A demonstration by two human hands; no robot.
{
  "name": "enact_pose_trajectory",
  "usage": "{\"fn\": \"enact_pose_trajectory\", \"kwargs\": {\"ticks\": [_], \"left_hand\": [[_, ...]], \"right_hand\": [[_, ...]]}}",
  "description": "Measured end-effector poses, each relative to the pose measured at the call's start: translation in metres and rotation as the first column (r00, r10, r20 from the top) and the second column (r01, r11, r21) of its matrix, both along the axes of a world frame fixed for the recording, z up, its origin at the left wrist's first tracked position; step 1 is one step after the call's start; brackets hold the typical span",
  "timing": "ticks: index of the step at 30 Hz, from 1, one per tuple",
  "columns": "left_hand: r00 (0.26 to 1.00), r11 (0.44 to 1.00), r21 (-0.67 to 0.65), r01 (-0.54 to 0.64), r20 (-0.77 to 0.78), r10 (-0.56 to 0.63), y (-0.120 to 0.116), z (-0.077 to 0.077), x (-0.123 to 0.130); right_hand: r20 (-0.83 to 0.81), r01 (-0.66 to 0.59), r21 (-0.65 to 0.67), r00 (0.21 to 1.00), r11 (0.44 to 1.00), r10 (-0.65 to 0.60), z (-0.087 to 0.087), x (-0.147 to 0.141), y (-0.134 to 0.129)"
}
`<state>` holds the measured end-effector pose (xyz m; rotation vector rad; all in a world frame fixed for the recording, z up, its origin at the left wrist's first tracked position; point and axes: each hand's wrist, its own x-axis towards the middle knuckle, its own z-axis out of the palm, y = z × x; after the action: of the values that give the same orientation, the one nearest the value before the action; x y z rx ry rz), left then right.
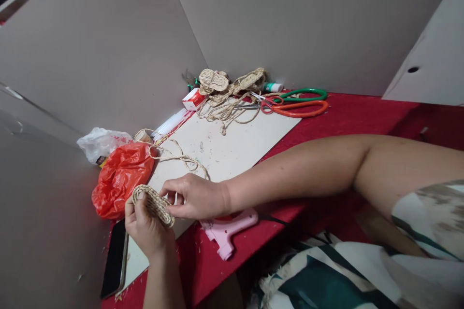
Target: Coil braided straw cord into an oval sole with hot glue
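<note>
An oval sole of coiled, braided straw [155, 206] is held up over the near left end of the white board. My left hand [147, 229] grips it, thumb pressed on its upper face and fingers behind. At the sole's right edge, my right hand [194, 196] is closed in a pinch; whether cord lies between its fingertips is hidden. A braided straw cord [184, 157] runs across the board and passes behind my right wrist. Below that hand lies a pink glue gun [230, 231], partly covered by it.
A red plastic bag [125, 178], a white plastic bag [103, 142] and a phone [115, 258] lie at left. At the back are woven straw pieces [213, 80], tangled cord [224, 111], a red-and-white box [193, 100] and scissors with green and orange handles [308, 109]. Walls stand close behind.
</note>
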<state>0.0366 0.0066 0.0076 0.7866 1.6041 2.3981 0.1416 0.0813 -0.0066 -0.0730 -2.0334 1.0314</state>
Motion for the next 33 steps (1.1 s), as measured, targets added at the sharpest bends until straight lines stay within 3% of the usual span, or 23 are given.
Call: {"fn": "enact_pose_trajectory", "kwargs": {"ticks": [3, 7, 14, 20, 23, 30, 33], "left_hand": [[0.999, 0.998, -0.029, 0.051, -0.010, -0.051, -0.003, 0.003, -0.003], [0.994, 0.995, -0.022, 0.098, -0.046, -0.099, -0.007, 0.009, -0.007], [0.993, 0.997, -0.060, -0.048, -0.108, 0.041, -0.008, 0.012, -0.016], [0.983, 0.971, -0.155, 0.182, 0.013, -0.182, -0.008, 0.019, -0.024], [0.970, 0.957, -0.162, 0.241, 0.059, -0.235, -0.009, 0.022, -0.025], [0.986, 0.969, -0.235, 0.076, -0.128, -0.109, -0.012, 0.017, -0.025], [0.980, 0.967, -0.248, 0.063, -0.168, -0.107, -0.012, 0.015, -0.029]], "right_hand": [[0.002, -0.021, -0.127, 1.000, 0.992, 0.022, 0.001, -0.001, 0.003], [-0.023, -0.014, -0.146, 1.000, 0.989, 0.010, 0.004, 0.000, 0.012], [-0.012, -0.015, -0.075, 1.000, 0.997, 0.014, 0.006, 0.004, 0.021], [0.027, -0.023, -0.025, 0.999, 0.999, 0.024, 0.007, 0.005, 0.026], [0.076, -0.043, -0.041, 0.996, 0.998, 0.046, 0.010, 0.006, 0.029], [0.155, -0.084, -0.011, 0.984, 0.996, 0.084, 0.018, 0.010, 0.031], [0.166, -0.073, 0.036, 0.984, 0.997, 0.066, 0.017, 0.011, 0.030]]}}
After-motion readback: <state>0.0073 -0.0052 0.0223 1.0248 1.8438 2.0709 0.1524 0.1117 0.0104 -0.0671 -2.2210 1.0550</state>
